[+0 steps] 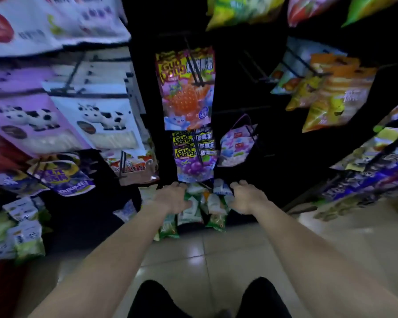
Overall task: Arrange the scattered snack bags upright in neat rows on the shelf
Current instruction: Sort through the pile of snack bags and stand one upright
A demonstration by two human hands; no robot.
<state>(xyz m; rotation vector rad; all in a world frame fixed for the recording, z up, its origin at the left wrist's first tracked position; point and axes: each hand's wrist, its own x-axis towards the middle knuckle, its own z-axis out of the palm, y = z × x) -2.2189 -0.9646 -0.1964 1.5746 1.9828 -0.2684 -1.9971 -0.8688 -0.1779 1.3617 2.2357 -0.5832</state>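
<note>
A cluster of green-and-white snack bags [203, 206] stands on the bottom shelf at the middle of the frame, some leaning forward over the shelf's front edge. My left hand [174, 198] presses on the left side of the cluster, fingers curled onto the bags. My right hand [246, 197] rests on its right side, fingers bent over a white bag. The bags partly hide the fingertips of both hands. Two green bags [169, 229] hang lowest at the front.
Purple grape jelly bags [195, 161] and a strawberry bag [186, 92] hang on pegs right above the hands. More green-and-white bags [25, 235] sit low on the left. Yellow and orange bags [326, 95] hang on the right rack. Tiled floor [193, 260] lies below.
</note>
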